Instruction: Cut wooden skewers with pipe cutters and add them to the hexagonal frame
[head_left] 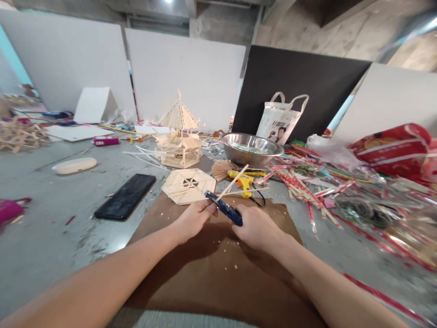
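My right hand (257, 228) is wrapped round the handles of dark blue cutting pliers (229, 211), whose jaws point up and left. At those jaws, my left hand (196, 219) is closed in a pinch on a thin wooden stick (234, 183) that slants up to the right. The fingertips partly hide the stick's near end. Just beyond the hands lies a flat hexagonal panel of wooden sticks (180, 193) with an opening at its middle. Behind it stands a small pavilion model (180, 146) built of similar sticks, with a pointed roof.
A brown sheet (218, 273) with small chips lies under my hands. A black phone (125, 197) is at left. Ahead are a yellow glue gun (245, 182), a steel bowl (251, 157) and a white tote bag (278, 120). Red-and-white stick wrappers (300, 184) clutter the right side.
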Available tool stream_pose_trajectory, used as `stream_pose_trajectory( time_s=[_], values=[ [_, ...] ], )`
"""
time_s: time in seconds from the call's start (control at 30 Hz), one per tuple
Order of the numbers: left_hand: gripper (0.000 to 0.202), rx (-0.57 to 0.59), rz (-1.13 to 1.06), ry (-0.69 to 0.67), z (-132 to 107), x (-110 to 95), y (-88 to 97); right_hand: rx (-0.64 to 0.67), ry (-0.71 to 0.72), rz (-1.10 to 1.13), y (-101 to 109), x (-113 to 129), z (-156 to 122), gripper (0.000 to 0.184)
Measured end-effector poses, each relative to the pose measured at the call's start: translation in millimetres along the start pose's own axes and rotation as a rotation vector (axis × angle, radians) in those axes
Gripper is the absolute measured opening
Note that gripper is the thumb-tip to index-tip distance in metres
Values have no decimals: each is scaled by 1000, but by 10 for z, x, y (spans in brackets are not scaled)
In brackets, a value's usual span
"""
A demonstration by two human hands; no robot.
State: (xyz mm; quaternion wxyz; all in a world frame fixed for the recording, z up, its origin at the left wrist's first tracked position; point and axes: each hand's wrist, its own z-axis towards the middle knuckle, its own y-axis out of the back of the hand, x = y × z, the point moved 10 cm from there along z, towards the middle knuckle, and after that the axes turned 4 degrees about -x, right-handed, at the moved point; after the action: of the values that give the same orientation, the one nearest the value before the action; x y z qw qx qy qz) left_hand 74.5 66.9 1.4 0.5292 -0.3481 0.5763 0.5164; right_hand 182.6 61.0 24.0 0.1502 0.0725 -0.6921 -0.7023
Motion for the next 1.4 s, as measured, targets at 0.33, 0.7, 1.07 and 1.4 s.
stream_pose_trajectory(
  time_s=[0.33,0.7,1.07,1.4],
  values=[
    [32,-13,-169,47,7,10,-14,-60,86,94,106,23,19,35],
    [30,337,-563,265,-209,8,-341,-85,325,241,170,174,-44,60],
    [29,566,-752,299,-354,-149,-401,-275,327,154,293,82,0,61],
    [21,210,-435,167,-97,-54,-89,-454,-392,-129,492,-1071,173,66]
  ],
)
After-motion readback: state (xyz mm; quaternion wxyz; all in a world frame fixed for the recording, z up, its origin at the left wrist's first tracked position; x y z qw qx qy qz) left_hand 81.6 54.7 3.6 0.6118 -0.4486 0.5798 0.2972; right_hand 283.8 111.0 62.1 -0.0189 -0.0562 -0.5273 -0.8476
